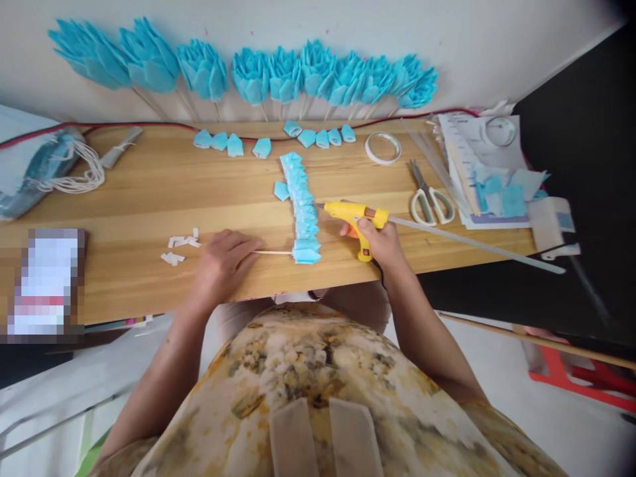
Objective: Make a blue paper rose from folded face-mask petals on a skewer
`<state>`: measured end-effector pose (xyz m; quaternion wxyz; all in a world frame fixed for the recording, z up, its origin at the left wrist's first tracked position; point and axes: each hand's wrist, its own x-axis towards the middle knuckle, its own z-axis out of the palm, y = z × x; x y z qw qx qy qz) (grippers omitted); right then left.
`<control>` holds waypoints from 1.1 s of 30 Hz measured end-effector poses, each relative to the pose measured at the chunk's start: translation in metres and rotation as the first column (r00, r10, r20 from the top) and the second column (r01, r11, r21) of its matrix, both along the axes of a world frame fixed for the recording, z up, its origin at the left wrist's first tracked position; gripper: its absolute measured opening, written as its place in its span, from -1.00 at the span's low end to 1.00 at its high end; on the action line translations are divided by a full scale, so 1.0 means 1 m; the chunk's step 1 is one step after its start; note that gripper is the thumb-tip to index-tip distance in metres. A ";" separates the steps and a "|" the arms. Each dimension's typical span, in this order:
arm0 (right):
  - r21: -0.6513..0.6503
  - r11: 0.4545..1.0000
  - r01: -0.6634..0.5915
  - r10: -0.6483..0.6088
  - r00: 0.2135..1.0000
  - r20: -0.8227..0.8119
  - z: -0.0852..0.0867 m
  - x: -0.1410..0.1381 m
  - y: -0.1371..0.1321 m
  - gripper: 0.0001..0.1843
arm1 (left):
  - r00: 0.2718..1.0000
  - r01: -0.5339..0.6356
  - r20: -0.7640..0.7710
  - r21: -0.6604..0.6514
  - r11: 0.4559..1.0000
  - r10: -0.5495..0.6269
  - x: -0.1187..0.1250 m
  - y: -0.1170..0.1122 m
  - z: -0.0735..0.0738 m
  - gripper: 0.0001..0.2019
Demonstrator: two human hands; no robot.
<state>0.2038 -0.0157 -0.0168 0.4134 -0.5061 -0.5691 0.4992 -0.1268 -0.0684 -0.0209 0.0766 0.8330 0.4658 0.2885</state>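
My right hand [380, 240] is wrapped round the grip of a yellow glue gun [354, 214]. Its nozzle points left at a row of folded blue paper pieces [301, 205] lying on the wooden table [149, 199]. My left hand [222, 262] rests on the table, fingers closed on a thin wooden stick [275, 252]. The stick runs right to the near end of the blue row. A long clear glue stick [472, 244] trails out of the gun's back to the right.
Finished blue paper flowers [248, 73] lean on the wall. Loose blue petals [233, 144], a tape roll [382, 147], scissors [430, 199], paper scraps [179, 248], a stack of papers [477, 165] and a bag with cords [50, 165] lie on the table.
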 end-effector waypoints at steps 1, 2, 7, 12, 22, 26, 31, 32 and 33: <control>0.005 1.000 0.002 -0.002 1.000 0.001 0.000 0.000 0.000 -0.39 | 1.000 0.006 0.003 0.002 1.000 -0.006 0.000 0.000 0.000 -0.78; 0.007 1.000 0.004 -0.004 1.000 0.003 0.000 0.000 0.001 -0.38 | 1.000 0.013 0.010 0.005 1.000 -0.013 0.000 0.000 0.000 -0.79; -0.001 1.000 -0.006 0.006 1.000 -0.004 0.000 -0.001 0.002 -0.41 | 0.999 0.027 0.031 -0.005 1.000 -0.027 -0.001 0.000 0.001 -0.81; -0.008 1.000 0.005 -0.005 1.000 -0.004 0.001 -0.002 0.003 -0.45 | 0.999 0.032 0.024 0.001 0.999 -0.032 -0.001 0.000 0.001 -0.81; -0.026 1.000 0.003 -0.002 1.000 0.020 0.001 -0.002 0.003 -0.41 | 0.999 0.032 0.035 0.058 0.998 -0.034 0.001 0.002 0.003 -0.85; -0.016 1.000 0.002 -0.002 1.000 0.002 0.001 -0.001 0.002 -0.40 | 0.999 0.030 0.037 0.056 0.998 -0.032 0.001 0.002 0.004 -0.85; -0.011 1.000 0.021 -0.021 0.999 -0.034 0.001 -0.003 0.002 -0.38 | 0.999 0.035 0.035 0.060 0.998 -0.037 0.002 0.002 0.004 -0.87; -0.002 0.999 0.035 -0.035 0.998 -0.049 0.001 -0.004 0.002 -0.38 | 0.999 0.034 0.035 0.060 0.998 -0.036 0.002 0.002 0.004 -0.87; 0.013 0.999 0.053 -0.052 0.997 -0.063 0.001 -0.005 0.002 -0.38 | 0.999 0.032 0.033 0.057 0.998 -0.034 0.002 0.002 0.004 -0.87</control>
